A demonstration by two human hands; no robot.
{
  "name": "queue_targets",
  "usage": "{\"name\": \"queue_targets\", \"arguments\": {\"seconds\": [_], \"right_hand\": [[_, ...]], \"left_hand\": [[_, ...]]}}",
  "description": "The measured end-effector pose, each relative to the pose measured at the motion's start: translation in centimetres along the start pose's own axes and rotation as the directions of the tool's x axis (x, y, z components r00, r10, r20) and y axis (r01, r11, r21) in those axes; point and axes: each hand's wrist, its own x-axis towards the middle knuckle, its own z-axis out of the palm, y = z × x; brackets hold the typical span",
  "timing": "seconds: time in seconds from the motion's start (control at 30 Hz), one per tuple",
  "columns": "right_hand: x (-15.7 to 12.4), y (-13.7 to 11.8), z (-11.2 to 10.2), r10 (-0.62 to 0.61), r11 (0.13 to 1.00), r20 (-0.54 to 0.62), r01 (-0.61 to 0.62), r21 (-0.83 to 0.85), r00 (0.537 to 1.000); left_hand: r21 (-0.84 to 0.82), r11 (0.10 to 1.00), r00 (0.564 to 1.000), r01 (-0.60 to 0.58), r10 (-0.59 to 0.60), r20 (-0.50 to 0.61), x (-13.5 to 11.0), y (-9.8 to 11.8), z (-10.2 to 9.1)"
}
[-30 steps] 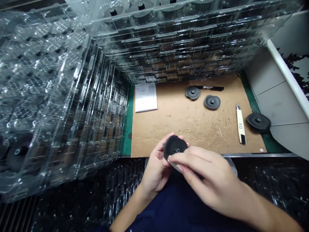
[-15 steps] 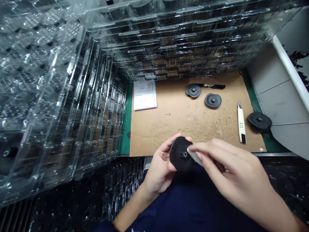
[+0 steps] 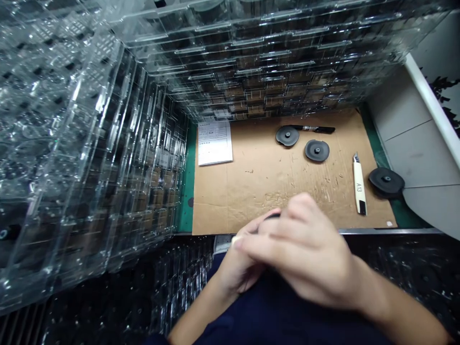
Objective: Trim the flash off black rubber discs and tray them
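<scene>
My left hand [image 3: 239, 268] is curled around a black round disc [image 3: 272, 216]; only a sliver of the disc's top edge shows. My right hand [image 3: 305, 254] lies across the disc and over the left hand, fingers stretched leftward and pressed together, hiding nearly all of it. Both hands hover just in front of the near edge of the cardboard sheet [image 3: 251, 182], above my dark blue lap.
On the cardboard lie two black discs [image 3: 287, 135] [image 3: 316, 150], a black marker [image 3: 314, 129], a white utility knife [image 3: 358, 184] and a printed paper slip [image 3: 214, 142]. A third disc [image 3: 386, 181] sits at the right. Tall stacks of clear plastic trays [image 3: 89, 143] wall the left and back.
My right hand has swept left over the disc, covering it; earlier the disc's face and centre hub were in plain view with the right fingertips at its edge.
</scene>
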Motion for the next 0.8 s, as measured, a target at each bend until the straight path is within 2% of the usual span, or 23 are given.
{"name": "queue_targets", "arguments": {"seconds": [0.07,0.17,0.27,0.37,0.43,0.57,0.8], "right_hand": [[-0.3,1.3,-0.3,0.208,0.978,-0.061,-0.208,0.016,0.976],[-1.5,3.9,-0.5,0.531,0.847,-0.135,-0.531,0.042,0.836],[-3.4,6.1,0.5,0.684,0.728,-0.006,-0.682,0.071,0.73],[-5.2,7.5,2.5,0.749,0.636,0.106,-0.754,0.162,0.654],[-5.9,8.1,3.9,0.757,0.603,0.139,-0.765,0.227,0.638],[-6.0,8.9,5.7,0.743,0.595,0.146,-0.744,0.305,0.654],[-5.9,8.9,5.7,0.712,0.685,-0.06,-0.674,0.277,0.699]], "left_hand": [[-0.151,0.988,0.998,0.023,-0.015,0.055,-0.1,0.2,0.1],[-0.366,0.928,0.991,0.065,-0.017,0.134,-0.2,0.6,0.0],[-0.444,0.893,0.986,0.074,0.001,0.166,-0.2,0.5,-0.3],[-0.488,0.869,0.986,0.085,-0.003,0.166,-0.1,0.2,-0.6],[-0.514,0.851,0.986,0.106,-0.023,0.166,-0.1,0.0,-0.7],[-0.544,0.827,0.978,0.141,-0.031,0.205,-0.2,0.1,-0.8],[-0.548,0.824,0.967,0.146,-0.003,0.253,-0.5,0.1,-0.5]]}}
